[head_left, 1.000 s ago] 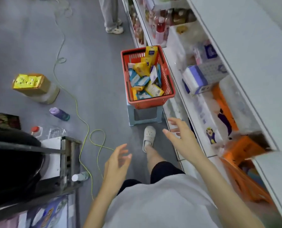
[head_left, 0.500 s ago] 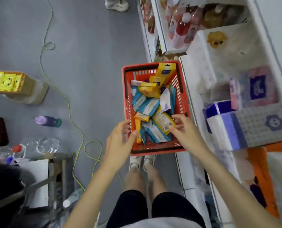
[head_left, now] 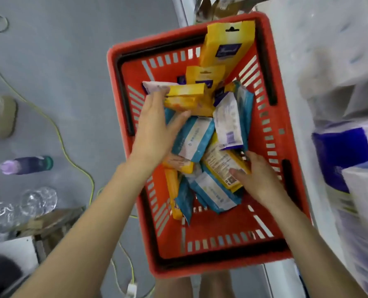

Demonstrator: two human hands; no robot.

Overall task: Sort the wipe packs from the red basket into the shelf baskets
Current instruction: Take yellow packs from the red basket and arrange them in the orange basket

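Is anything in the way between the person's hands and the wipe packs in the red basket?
Nothing visible. The red basket is open on top, and the left hand and right hand both touch the wipe packs inside.

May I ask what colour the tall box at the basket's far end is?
The tall box is yellow with a dark blue label; head view.

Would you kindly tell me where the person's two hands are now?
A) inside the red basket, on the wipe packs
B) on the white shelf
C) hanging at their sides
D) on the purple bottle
A: the left hand and the right hand both reach into the red basket and touch the wipe packs.
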